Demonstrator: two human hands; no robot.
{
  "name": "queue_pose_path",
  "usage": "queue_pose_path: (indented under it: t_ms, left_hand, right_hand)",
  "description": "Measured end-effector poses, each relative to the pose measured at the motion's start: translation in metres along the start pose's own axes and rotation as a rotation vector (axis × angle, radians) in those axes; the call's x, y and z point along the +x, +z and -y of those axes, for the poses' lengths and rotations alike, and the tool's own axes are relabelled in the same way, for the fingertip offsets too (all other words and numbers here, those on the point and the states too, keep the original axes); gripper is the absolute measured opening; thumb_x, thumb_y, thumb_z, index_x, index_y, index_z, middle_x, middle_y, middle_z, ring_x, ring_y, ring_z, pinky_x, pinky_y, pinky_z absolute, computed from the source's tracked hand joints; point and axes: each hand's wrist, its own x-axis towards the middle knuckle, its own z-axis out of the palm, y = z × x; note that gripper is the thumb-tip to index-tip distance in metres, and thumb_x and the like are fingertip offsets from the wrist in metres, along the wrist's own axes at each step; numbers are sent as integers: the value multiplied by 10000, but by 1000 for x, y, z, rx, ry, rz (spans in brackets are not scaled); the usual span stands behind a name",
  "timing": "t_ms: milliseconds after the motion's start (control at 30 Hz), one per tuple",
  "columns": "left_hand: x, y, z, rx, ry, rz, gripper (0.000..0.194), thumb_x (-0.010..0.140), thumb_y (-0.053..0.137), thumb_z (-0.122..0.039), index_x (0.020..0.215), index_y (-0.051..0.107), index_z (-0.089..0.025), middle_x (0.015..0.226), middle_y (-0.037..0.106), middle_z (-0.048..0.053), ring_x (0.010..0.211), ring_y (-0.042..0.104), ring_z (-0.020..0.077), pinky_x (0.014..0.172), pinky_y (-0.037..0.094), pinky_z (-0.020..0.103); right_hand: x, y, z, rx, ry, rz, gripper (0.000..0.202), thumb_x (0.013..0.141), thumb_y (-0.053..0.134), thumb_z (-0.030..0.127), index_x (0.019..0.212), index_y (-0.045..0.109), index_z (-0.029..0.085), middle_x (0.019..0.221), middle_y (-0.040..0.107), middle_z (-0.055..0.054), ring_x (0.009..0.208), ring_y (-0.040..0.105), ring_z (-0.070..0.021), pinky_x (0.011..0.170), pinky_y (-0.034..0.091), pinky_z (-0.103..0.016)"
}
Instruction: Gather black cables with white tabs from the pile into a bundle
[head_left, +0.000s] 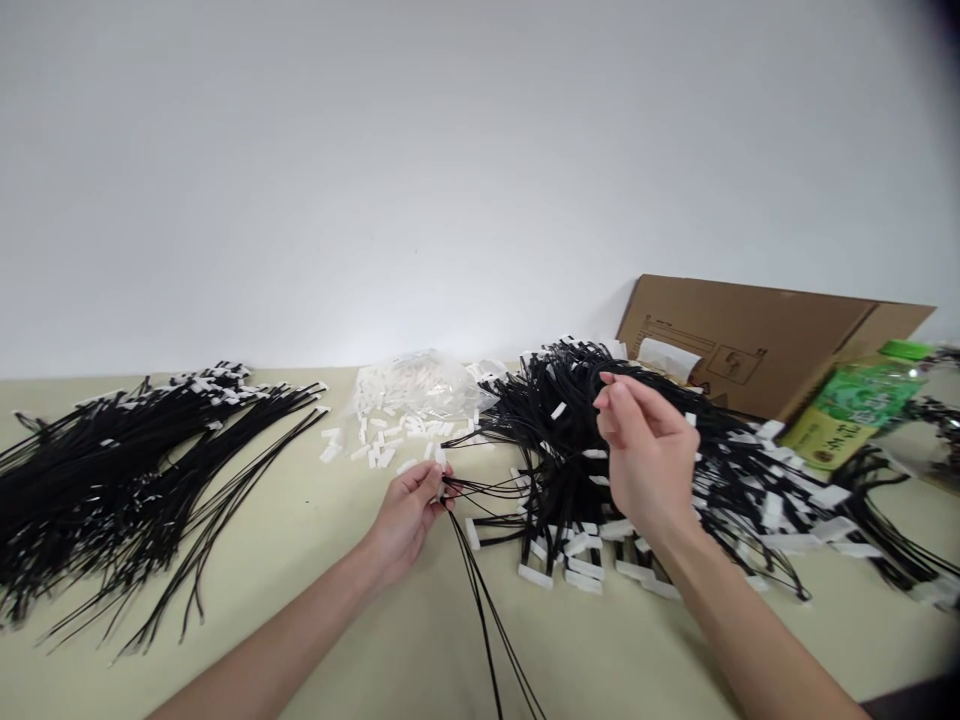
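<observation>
My left hand (409, 515) pinches a thin bunch of black cords (491, 610) by their ends; the cords trail down toward the near table edge. My right hand (649, 455) is raised over a big tangled heap of black cords with white end tags (570, 440), thumb and fingertips pinched together at the top; whether a cord sits between them I cannot tell. Loose white plastic clips (375, 445) lie scattered just beyond my left hand.
A second pile of black cords (112, 480) covers the left of the beige table (330, 620). A clear bag of white clips (416, 390) lies at the back centre. A flattened cardboard box (757, 340) and a green bottle (855, 405) stand at the right.
</observation>
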Motion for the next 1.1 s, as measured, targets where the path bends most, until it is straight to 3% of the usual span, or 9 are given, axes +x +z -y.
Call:
queue_pose_path:
  t_ms: [67,133,233,333,1100]
  left_hand:
    - [0,1,0,15,-19,15,250,643,688,-352,693,607,-120,669,505,7,631,463,105,571,379,220]
    - [0,1,1,32,-34,45,232,662,675,-342,697,606,-124,665,507,8,635,464,108,585,384,226]
    - [-1,0,2,58,-32,91,211,687,654,-335,705,612,-129,663,518,9,637,462,109,588,386,226]
    - [-1,1,1,73,-40,108,207,693,648,-336,712,617,-132,683,537,17,643,466,113,590,392,228]
    - [-3,2,2,111,-53,146,225,686,651,-351,721,631,-130,687,564,32,654,489,126,589,414,237]
  right_hand:
    - [-7,2,0,-261,-252,104,155,803,552,185,926,643,212,696,555,-8,573,432,-86,474,321,-218]
    - [-19,7,-2,-478,-492,295,163,784,564,131,902,654,198,650,557,-12,592,420,-104,504,325,-239]
    - [-36,15,-10,-651,-689,516,94,766,583,127,811,653,172,599,542,-13,579,360,-114,513,312,-250]
    - [-45,19,-20,-704,-690,602,63,773,573,140,775,634,158,607,533,-15,590,336,-118,536,321,-252]
    - [-47,18,-27,-764,-663,640,111,809,524,170,751,619,167,604,502,-11,605,326,-126,561,311,-249]
